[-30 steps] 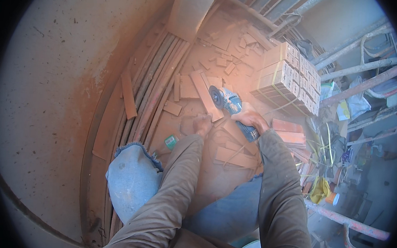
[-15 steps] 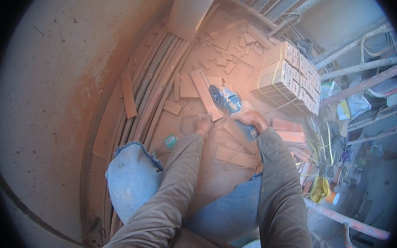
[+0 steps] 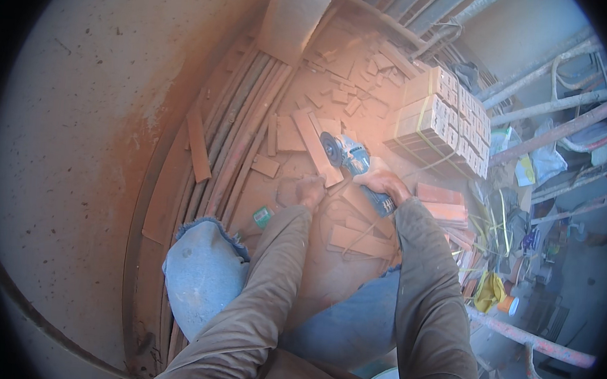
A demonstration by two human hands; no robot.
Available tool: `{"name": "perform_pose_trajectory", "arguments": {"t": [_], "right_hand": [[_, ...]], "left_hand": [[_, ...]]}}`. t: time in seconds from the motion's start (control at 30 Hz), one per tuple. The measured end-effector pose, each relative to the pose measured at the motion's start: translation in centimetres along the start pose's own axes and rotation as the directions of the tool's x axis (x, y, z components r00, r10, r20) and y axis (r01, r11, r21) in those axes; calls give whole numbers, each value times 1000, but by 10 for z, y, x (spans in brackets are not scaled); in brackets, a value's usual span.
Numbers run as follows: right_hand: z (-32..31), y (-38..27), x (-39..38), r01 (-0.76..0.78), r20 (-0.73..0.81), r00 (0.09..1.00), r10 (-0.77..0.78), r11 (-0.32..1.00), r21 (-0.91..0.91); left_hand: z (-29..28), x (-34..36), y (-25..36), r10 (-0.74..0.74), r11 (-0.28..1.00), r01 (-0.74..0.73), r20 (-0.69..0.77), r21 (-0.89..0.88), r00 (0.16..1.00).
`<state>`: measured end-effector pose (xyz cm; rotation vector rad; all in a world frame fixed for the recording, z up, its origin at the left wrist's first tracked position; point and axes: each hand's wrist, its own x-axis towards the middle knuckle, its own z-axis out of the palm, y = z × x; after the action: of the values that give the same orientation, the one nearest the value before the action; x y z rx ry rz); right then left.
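My right hand is wrapped round a blue angle grinder. The grinder's dark disc stands against the long edge of a narrow reddish-brown tile strip. At the strip's near end, my left hand is closed on it, its fingertips partly hidden. Reddish dust coats the tile and the floor around it. Under and beside the strip lie other flat tile pieces. Closer to my knees, more tile strips rest on the floor below the grinder's body.
Strapped bundles of tiles stand at the far right. Long pipes run along the wall on my left. Broken offcuts litter the floor ahead. Metal frames and a yellow cloth are to the right. A green packet lies near my left knee.
Hands, grinder and tile strip keep nearly the same places. The whole view has shifted very slightly.
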<state>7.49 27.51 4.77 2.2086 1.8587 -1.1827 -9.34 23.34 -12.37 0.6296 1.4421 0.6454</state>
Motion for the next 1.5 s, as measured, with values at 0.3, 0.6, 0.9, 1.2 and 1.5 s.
{"name": "perform_pose_trajectory", "arguments": {"t": [0.3, 0.6, 0.9, 1.2, 1.5], "right_hand": [[0, -24, 12, 34, -46, 998, -34, 999, -4], [0, -52, 33, 16, 10, 1000, -16, 1000, 0], [-4, -45, 40, -8, -2, 1000, 8, 995, 97], [-10, -53, 40, -3, -29, 1000, 5, 999, 52], [-12, -64, 39, -19, -46, 999, 19, 1000, 5]], "left_hand": [[-4, 31, -30, 178, 980, -178, 6, 91, 984], [-19, 33, -31, 252, 942, -239, -26, 235, 967], [-8, -7, 5, -24, 1000, 24, -26, -4, 999], [-1, 4, -7, -56, 996, 56, 4, 67, 998], [-1, 7, -11, -1, 998, 1, -3, 70, 1000]]}}
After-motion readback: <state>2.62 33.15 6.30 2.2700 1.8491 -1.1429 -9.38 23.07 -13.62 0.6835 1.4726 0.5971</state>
